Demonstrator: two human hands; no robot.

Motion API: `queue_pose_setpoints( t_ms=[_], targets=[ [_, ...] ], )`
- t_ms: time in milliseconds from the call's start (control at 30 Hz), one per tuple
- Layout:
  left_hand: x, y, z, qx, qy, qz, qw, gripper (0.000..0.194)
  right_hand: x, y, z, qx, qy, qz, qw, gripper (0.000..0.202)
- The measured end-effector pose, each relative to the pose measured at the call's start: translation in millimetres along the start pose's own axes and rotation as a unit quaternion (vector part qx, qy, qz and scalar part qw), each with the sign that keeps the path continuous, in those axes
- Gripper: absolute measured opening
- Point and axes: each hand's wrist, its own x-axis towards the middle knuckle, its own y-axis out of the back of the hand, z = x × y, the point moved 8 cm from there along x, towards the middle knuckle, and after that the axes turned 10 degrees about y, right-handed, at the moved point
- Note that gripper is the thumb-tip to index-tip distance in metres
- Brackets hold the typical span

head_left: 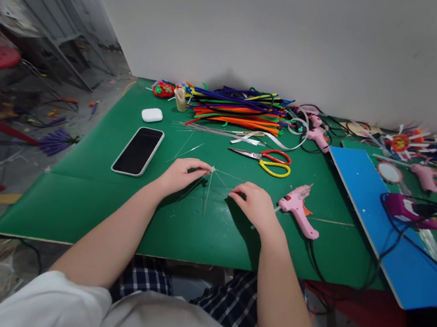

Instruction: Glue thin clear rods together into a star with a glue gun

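My left hand (184, 174) pinches a thin wire frame (209, 189) at its small whitish hub, from which several fine wires spread out over the green table. To the right of the hub, my right hand (252, 197) has its thumb and fingertips together near the wire ends; whether a wire lies between them is too fine to see. Beside that hand lies a pink glue gun (298, 206) with a clear stick at its back. Scissors (271, 161) with one red and one yellow handle rest beyond the hands. Loose thin wires (223, 133) lie farther back.
A phone (138, 152) and a white earbud case (152, 115) lie at left. Coloured pipe cleaners (239, 109) are piled at the back wall. On the right, a blue board (382, 228) overhangs the front edge, with cords and more glue guns around it. White ribbon (272, 139) curls behind the scissors.
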Motion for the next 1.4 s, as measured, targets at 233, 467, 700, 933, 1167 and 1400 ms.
queue_pose_setpoints(
  t_ms=[233, 467, 700, 933, 1167, 1400],
  targets=[
    [0.0, 3.5, 2.5, -0.015, -0.034, 0.031, 0.999, 0.021, 1.6, -2.1, -7.5, 0.019, 0.012, 0.004, 1.0, 0.015],
    [0.7, 4.2, 1.6, -0.02, -0.039, 0.014, 0.999, 0.021, 1.1, -10.7, -15.2, 0.051, 0.037, -0.018, 0.998, 0.015],
    [-2.1, 5.0, 5.8, -0.029, -0.049, -0.005, 0.998, 0.024, 1.3, -12.0, -24.8, 0.073, 0.045, -0.036, 0.996, 0.018],
    [-2.7, 4.1, 6.4, -0.025, -0.027, -0.013, 0.999, 0.025, 0.6, -15.7, -29.0, 0.069, 0.04, -0.054, 0.995, 0.019],
    [-3.4, 4.4, 4.8, -0.028, -0.022, -0.018, 0.999, 0.022, 0.4, -17.7, -31.3, 0.062, 0.046, -0.051, 0.996, 0.022],
    [-6.3, 9.5, 3.7, -0.046, -0.028, -0.03, 0.998, 0.023, -0.3, -14.5, -27.4, 0.058, 0.02, -0.05, 0.997, 0.031]
  ],
)
